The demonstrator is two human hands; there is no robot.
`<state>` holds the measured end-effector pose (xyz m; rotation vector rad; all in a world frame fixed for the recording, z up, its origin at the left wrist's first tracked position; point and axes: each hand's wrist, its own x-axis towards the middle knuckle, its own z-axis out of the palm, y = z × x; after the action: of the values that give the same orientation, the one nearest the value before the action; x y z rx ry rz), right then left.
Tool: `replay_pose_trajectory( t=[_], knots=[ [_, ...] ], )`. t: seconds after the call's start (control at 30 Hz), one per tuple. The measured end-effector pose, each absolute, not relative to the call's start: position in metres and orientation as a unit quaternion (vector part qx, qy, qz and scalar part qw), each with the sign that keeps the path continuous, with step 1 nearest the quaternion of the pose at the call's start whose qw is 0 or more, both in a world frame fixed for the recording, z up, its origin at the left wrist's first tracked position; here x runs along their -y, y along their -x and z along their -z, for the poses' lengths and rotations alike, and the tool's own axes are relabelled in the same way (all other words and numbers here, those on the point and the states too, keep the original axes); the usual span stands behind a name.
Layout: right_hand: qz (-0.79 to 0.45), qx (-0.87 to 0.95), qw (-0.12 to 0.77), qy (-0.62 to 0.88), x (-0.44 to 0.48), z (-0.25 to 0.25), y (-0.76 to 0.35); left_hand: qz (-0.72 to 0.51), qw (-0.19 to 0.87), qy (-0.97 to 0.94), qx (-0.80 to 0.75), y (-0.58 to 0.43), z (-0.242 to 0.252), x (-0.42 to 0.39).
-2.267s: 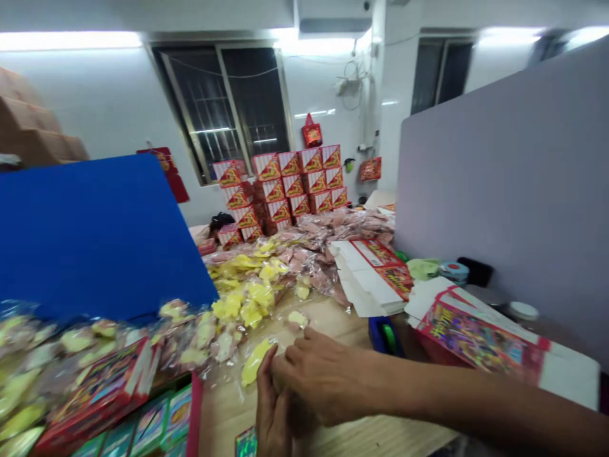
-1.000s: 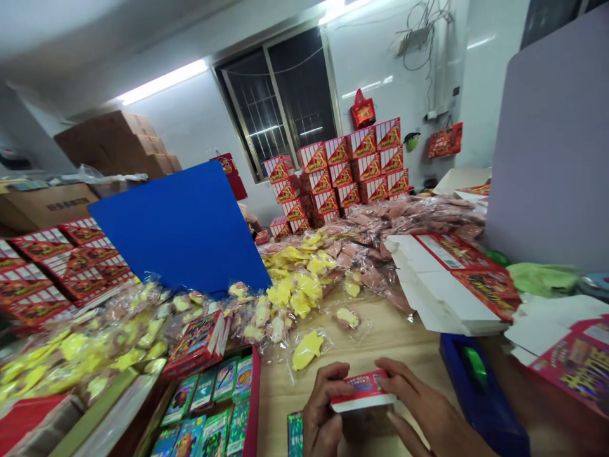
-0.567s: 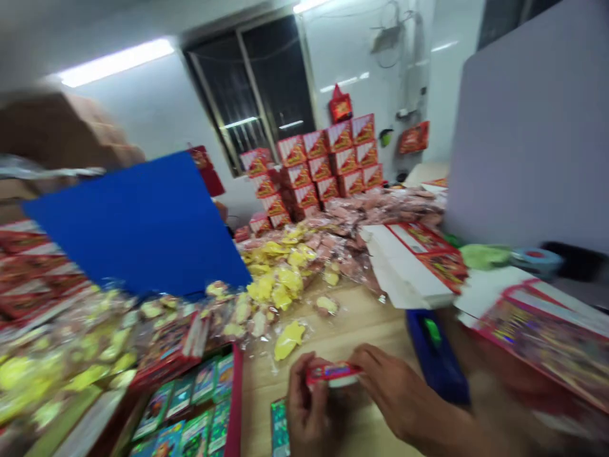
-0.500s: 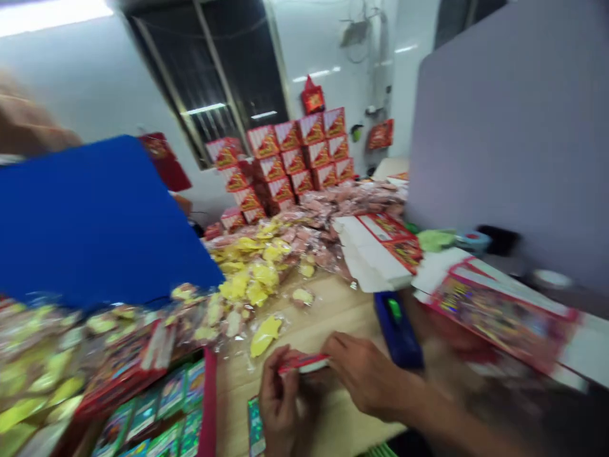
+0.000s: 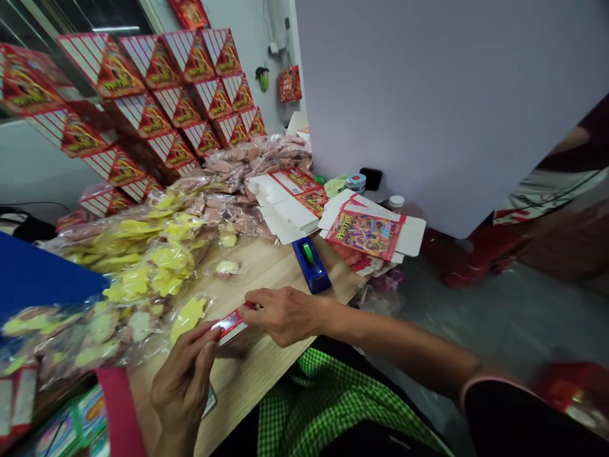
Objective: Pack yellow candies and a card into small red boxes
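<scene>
Red card (image 5: pixel 229 325): being held between both hands just above the tabletop (image 5: pixel 259 270), its face partly hidden.
Left hand (image 5: pixel 183 384): pinching one end, fingertips clamped on it.
Right hand (image 5: pixel 283 315): gripping the other end, fingers together.

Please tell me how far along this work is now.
Done: the stacked red-and-white cartons against the wall look finished. In hand: a small red-and-white packet is held between the left hand and right hand. Left: clear bags of yellow and pink pieces lie heaped on the wooden table, with flat unfolded cartons nearby.
</scene>
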<state>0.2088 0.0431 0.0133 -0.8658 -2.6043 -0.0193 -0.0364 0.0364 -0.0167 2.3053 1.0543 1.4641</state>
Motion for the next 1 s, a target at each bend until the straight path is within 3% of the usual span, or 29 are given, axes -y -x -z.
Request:
replay_pose_trajectory(
  t=[0.2,0.43,0.7,0.83,0.9,1.0],
  knots=[
    [-0.085,0.907,0.196,0.364,-0.049,-0.038,-0.207,-0.472,0.078,-0.788,-0.387,0.033,0.005,-0.037],
    [-0.051,0.929,0.164,0.328,-0.041,-0.035,-0.21,-0.48,0.081,-0.804,-0.341,0.033,0.009,-0.035],
    [-0.087,0.894,0.311,0.309,-0.031,-0.008,-0.213,-0.425,-0.016,-0.849,-0.313,0.041,0.007,-0.031],
    [-0.14,0.706,0.411,0.559,-0.023,-0.012,-0.251,-0.479,-0.058,-0.809,-0.335,0.018,0.013,-0.027],
    [-0.19,0.567,0.374,0.708,-0.022,-0.013,-0.274,-0.5,-0.049,-0.798,-0.332,0.004,0.017,-0.026],
    [-0.307,0.469,0.301,0.772,-0.025,-0.007,-0.29,-0.499,-0.007,-0.802,-0.328,-0.012,0.019,-0.026]
  ],
)
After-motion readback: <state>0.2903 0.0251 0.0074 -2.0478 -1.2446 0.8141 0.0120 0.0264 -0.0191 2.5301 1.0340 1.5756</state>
